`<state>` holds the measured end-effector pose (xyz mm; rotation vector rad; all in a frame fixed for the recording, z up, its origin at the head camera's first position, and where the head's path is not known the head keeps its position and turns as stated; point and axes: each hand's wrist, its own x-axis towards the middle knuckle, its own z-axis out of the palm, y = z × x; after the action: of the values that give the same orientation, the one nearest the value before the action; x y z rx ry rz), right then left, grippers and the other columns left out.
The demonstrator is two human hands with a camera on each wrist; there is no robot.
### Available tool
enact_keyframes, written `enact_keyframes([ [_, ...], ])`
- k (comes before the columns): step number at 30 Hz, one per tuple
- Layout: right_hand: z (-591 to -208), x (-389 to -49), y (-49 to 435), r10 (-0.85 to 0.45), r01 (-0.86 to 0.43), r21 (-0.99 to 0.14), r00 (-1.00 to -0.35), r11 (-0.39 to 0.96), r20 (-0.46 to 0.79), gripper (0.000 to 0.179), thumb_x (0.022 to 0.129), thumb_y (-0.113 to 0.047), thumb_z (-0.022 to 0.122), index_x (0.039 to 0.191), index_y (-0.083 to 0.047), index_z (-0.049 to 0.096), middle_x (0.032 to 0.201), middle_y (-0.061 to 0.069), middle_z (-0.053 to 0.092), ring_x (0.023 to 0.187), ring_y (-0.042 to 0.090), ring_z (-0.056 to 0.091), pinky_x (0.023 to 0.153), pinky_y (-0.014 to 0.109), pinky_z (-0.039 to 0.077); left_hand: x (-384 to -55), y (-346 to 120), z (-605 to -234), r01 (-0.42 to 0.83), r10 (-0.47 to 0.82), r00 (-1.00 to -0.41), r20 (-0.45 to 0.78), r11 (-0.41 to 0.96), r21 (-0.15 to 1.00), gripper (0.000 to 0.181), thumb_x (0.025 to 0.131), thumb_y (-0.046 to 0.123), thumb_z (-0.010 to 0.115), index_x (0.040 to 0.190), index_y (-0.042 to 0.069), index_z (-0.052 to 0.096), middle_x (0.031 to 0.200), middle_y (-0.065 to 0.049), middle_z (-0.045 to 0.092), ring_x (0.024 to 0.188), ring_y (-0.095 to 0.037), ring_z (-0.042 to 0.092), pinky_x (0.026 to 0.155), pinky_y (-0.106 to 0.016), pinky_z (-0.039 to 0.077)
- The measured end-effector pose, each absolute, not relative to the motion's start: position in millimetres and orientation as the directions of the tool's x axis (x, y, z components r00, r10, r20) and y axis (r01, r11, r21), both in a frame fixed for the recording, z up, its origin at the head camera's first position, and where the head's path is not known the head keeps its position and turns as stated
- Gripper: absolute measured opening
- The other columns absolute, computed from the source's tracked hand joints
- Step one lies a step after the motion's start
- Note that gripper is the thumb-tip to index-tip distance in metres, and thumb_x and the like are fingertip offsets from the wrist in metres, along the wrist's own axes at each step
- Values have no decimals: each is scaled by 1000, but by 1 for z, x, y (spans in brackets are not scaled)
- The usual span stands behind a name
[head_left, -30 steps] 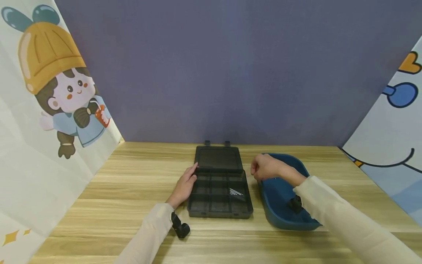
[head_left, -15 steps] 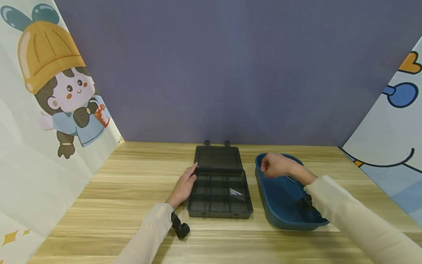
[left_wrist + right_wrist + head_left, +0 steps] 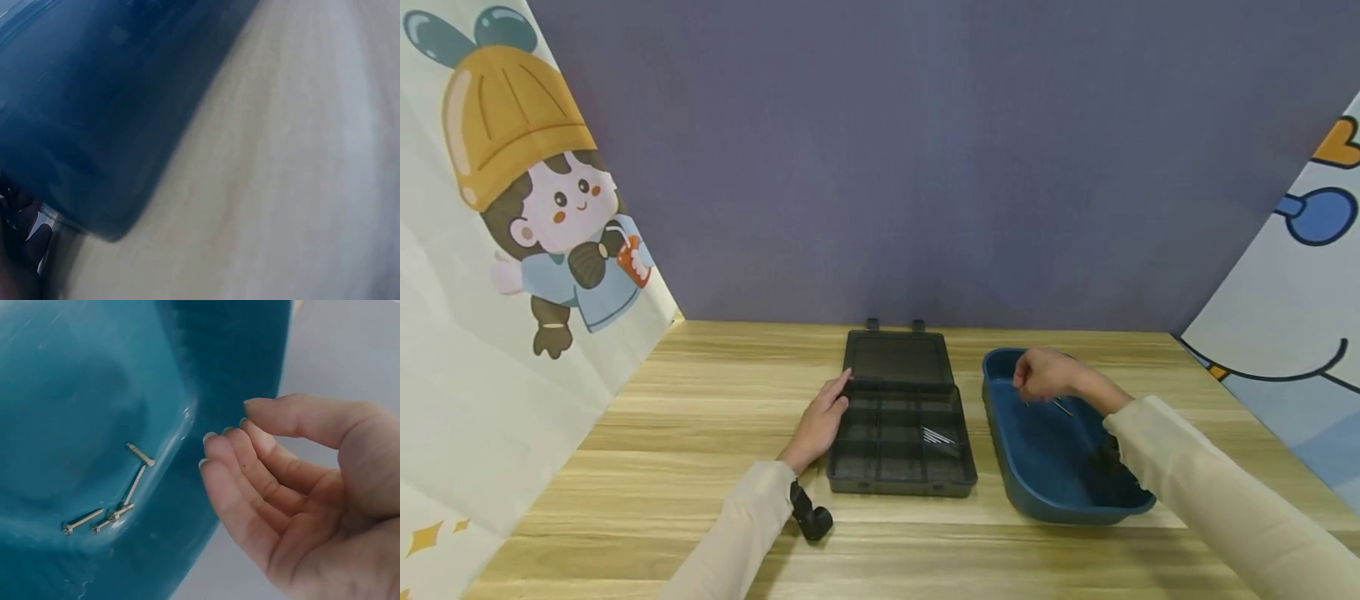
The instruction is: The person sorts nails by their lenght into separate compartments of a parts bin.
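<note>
My left hand (image 3: 816, 421) rests against the left side of a dark translucent compartment box (image 3: 902, 486), whose lid (image 3: 898, 358) lies back. Its fingers look mostly straight; in the left wrist view only part of the hand shows at the lower left edge. Thin pale lines show in a right-hand compartment; their kind is unclear. Above the far part of a blue bin (image 3: 1009, 468) is my right hand (image 3: 1047, 375). In the right wrist view its fingers curve loosely, thumb apart, with nothing between them. Several screws (image 3: 81, 520) lie on the bin's floor near the hand.
The box and bin stand side by side on a wood-grain table (image 3: 700, 417), a narrow gap between them. A purple-grey panel (image 3: 880, 167) rises behind the table. Printed white panels flank both sides. A black wrist device (image 3: 811, 515) hangs by my left sleeve.
My right hand has moved right, from beside the bin's left rim to above its inside. The bin's left rim and the screws show more now. The left hand and box stay put.
</note>
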<state>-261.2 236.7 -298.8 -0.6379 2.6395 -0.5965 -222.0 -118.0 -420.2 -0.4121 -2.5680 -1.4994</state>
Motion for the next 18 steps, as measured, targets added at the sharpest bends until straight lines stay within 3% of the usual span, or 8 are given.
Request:
enact_keyframes([
  [9, -308, -269, 244, -407, -237, -479, -867, 845, -289, 13, 77, 5, 55, 89, 6, 59, 69, 4, 54, 56, 11, 46, 49, 24, 40, -223, -118, -421, 301, 162, -953, 255, 472, 829, 49, 100, 7, 38, 148, 1, 30, 146, -16, 41, 138, -37, 33, 112, -54, 27],
  [18, -319, -281, 254, -367, -239, -397, -885, 886, -286, 7, 79, 2, 59, 85, 5, 60, 67, 4, 56, 55, 12, 49, 51, 25, 43, -223, -118, -421, 298, 159, -955, 252, 475, 828, 49, 100, 7, 38, 148, 1, 31, 146, -16, 42, 138, -37, 33, 112, -54, 27],
])
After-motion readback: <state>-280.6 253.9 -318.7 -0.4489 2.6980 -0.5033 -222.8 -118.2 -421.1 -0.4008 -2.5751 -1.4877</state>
